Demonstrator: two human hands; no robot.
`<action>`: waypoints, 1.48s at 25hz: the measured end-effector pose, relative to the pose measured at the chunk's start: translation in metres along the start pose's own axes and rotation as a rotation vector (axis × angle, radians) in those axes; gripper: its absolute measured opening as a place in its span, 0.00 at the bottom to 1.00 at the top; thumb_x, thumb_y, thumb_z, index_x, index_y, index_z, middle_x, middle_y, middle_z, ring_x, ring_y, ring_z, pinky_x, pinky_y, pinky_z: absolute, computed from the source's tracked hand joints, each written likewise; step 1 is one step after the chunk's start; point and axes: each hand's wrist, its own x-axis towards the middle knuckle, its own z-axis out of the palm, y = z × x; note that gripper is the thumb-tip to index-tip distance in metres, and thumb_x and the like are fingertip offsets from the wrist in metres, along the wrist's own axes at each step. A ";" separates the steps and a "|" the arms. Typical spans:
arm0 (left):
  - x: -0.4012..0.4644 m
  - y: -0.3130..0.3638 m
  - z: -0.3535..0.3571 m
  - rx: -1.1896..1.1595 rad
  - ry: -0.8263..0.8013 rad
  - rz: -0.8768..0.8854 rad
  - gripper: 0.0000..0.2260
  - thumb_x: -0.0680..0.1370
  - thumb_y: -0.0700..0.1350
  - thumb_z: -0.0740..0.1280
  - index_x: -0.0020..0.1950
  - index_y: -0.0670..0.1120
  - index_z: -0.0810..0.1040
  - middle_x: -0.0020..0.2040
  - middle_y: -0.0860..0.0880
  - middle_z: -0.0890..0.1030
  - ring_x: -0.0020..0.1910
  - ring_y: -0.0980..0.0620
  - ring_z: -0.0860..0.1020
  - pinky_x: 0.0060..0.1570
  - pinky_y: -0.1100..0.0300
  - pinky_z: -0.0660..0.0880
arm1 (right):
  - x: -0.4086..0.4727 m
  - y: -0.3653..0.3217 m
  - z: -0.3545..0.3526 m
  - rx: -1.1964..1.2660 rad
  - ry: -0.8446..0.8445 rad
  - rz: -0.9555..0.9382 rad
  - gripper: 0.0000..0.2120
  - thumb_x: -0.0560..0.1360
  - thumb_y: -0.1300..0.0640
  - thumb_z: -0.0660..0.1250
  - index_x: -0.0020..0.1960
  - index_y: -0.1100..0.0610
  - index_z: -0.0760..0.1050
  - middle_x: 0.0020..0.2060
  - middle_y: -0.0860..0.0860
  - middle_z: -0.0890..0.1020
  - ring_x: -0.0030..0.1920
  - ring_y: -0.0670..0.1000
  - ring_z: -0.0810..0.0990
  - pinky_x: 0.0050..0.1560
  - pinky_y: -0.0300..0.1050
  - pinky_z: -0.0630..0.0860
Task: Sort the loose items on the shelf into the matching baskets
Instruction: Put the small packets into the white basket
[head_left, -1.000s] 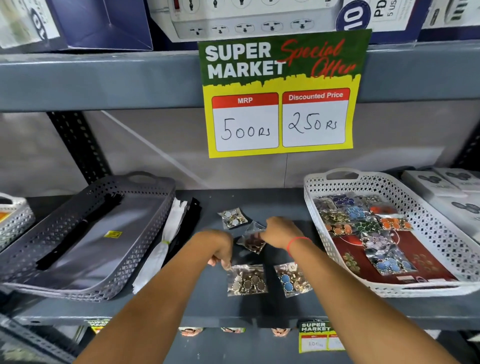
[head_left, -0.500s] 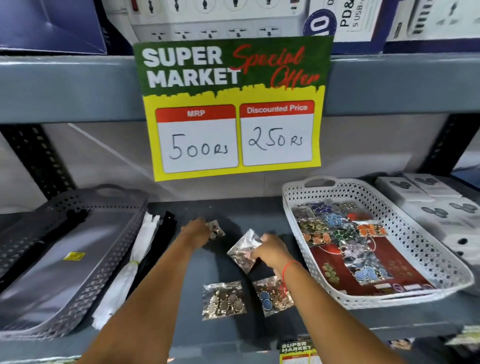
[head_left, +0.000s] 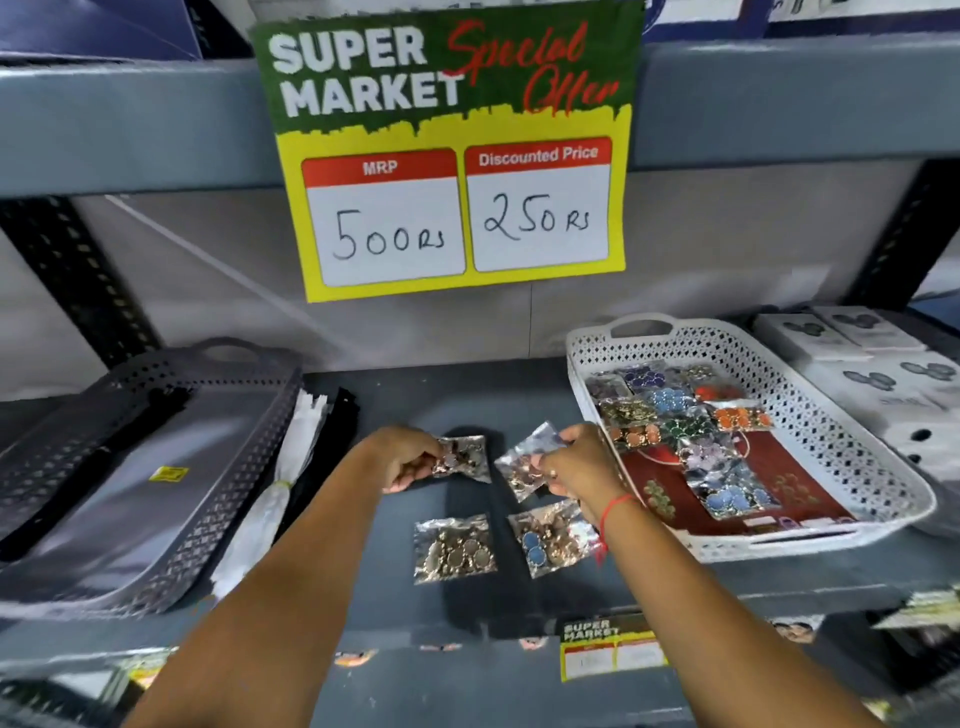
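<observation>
My left hand (head_left: 402, 457) grips a clear packet of small trinkets (head_left: 465, 457) just above the dark shelf. My right hand (head_left: 576, 462) pinches a second clear packet (head_left: 522, 465), tilted, beside the white basket's left wall. Two more packets lie flat nearer me: a gold-toned one (head_left: 453, 548) and one with blue pieces (head_left: 550, 540). The white perforated basket (head_left: 852, 447) on the right holds several colourful packets on a red card. A grey perforated basket (head_left: 244, 452) on the left holds a grey sheet with a yellow sticker and a black strip.
White and black zipper bundles (head_left: 291, 457) lie between the grey basket and the loose packets. White boxes (head_left: 878, 374) are stacked at the far right. A yellow and green price sign (head_left: 452, 156) hangs from the upper shelf's edge. The shelf's front edge (head_left: 467, 639) carries small labels.
My left hand reached to the far packet, closed on it and drew it back toward me. My right hand stays on its packet, now closer to the white basket. The camera moved nearer.
</observation>
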 end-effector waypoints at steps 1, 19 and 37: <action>-0.002 -0.006 0.005 -0.019 0.012 0.017 0.15 0.76 0.40 0.67 0.30 0.46 0.69 0.12 0.53 0.70 0.16 0.59 0.70 0.17 0.72 0.60 | -0.002 0.003 0.003 -0.178 0.040 -0.016 0.19 0.72 0.64 0.67 0.62 0.62 0.67 0.57 0.61 0.79 0.53 0.59 0.79 0.51 0.50 0.77; -0.044 -0.051 0.038 0.172 0.020 0.225 0.11 0.72 0.38 0.71 0.53 0.38 0.78 0.36 0.46 0.78 0.32 0.51 0.75 0.32 0.64 0.69 | -0.058 0.032 -0.015 -0.184 -0.145 0.112 0.23 0.65 0.68 0.73 0.59 0.67 0.73 0.53 0.61 0.81 0.49 0.55 0.79 0.47 0.40 0.71; -0.111 0.057 0.035 -0.056 -0.222 0.474 0.12 0.76 0.33 0.66 0.37 0.48 0.75 0.33 0.52 0.77 0.33 0.59 0.73 0.25 0.71 0.72 | -0.058 0.005 -0.173 0.347 0.006 0.046 0.18 0.74 0.70 0.66 0.63 0.70 0.71 0.34 0.56 0.79 0.31 0.49 0.76 0.27 0.34 0.77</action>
